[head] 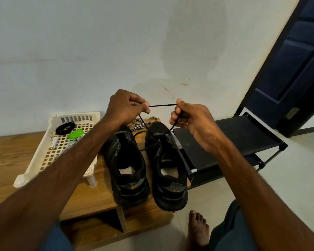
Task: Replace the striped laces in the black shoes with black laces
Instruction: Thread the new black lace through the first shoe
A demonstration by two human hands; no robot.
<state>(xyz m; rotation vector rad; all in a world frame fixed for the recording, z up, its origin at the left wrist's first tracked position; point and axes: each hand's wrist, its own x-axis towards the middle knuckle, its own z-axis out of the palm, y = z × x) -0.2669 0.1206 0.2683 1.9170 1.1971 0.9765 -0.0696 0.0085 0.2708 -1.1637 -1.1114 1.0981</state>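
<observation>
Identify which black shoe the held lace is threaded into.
The shoe beside the black rack: the black lace pinched by the left hand and right hand drops into its eyelets. The other shoe, beside the white basket, shows bare eyelets.

One wide-angle camera, worn on the head, looks forward and down along both forearms (62, 169). It faces a pale wall (80, 42) that fills the upper half, with the bench (7, 156) and shoes (129, 165) close below and a foot (198, 230) at the bottom edge. The door (288, 69) leans at right.
</observation>
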